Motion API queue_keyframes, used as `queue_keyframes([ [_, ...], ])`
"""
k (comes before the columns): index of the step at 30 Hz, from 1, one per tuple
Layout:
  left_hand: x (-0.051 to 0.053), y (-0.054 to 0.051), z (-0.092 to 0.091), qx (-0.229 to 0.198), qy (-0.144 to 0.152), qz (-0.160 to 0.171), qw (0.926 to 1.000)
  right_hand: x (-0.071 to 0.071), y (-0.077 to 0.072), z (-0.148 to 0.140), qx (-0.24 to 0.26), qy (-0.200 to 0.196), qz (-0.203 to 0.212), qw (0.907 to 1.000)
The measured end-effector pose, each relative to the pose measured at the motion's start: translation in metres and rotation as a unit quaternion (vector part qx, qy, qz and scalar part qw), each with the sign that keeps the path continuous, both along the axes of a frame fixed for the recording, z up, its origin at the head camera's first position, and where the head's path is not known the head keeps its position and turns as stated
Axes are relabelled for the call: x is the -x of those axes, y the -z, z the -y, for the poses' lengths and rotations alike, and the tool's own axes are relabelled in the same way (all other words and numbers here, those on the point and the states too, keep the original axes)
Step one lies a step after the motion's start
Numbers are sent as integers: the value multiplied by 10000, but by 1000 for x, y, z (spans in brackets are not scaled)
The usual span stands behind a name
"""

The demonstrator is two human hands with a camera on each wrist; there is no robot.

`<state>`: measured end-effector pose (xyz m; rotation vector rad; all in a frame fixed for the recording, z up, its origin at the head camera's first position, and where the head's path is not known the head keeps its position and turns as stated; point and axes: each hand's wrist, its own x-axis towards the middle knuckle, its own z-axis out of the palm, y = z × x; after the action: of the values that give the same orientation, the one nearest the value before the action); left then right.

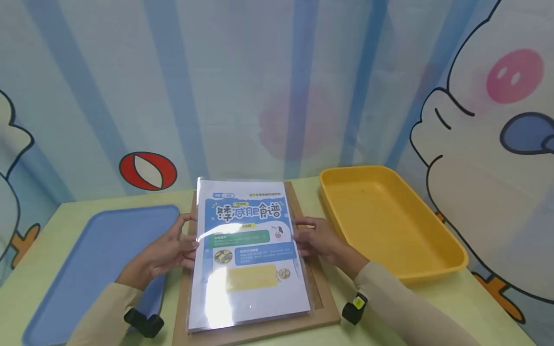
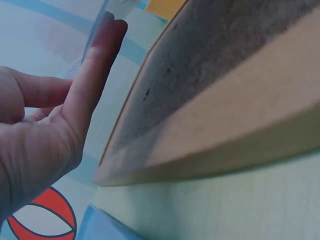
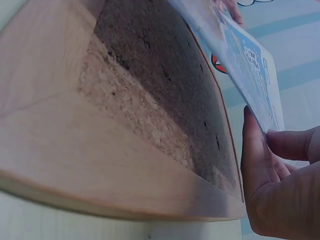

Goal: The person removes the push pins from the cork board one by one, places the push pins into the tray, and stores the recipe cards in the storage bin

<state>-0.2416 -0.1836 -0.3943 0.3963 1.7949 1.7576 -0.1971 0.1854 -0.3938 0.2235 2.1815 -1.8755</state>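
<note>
A printed sheet in a clear plastic sleeve [image 1: 248, 300] is held up over a wood-framed cork board [image 1: 326, 307]. It bears a blue heading, coloured text boxes and small food pictures, with glare at its lower left. My left hand [image 1: 170, 247] pinches the left edge of the sleeve, fingers behind it and thumb in front. On the opposite edge, my right hand [image 1: 320, 238] grips the sleeve between thumb and fingers. From the right wrist view, the sleeve is tilted and a gap separates it from the cork surface [image 3: 150, 105]. Most of the cork is hidden from the head view.
A blue tray [image 1: 117, 250] lies on the pale table to the left, partly under the left forearm. To the right stands a deep yellow tray [image 1: 394, 216], near the right forearm. Behind the table hangs a striped cartoon backdrop [image 1: 242, 96].
</note>
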Motion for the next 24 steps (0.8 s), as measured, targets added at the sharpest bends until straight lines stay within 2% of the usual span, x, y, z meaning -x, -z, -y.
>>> queue_keyframes([
  [4, -2, -6, -3, -166, 119, 2, 9998, -3, -5, -4, -12, 25, 86, 10000],
  [10, -5, -20, -16, -353, 182, -41, 9992, -9, -25, -15, -292, 262, 95, 9992],
  [13, -4, -28, -32, -309, 113, -103, 9994, -9, -35, -28, -418, 318, 27, 9986],
  [18, 4, -37, -62, -480, 135, -175, 9986, -5, -51, -54, -806, 362, -106, 9960],
  [24, 12, -42, -101, -525, 55, 0, 9986, -2, -59, -87, -1333, 479, -305, 9895],
])
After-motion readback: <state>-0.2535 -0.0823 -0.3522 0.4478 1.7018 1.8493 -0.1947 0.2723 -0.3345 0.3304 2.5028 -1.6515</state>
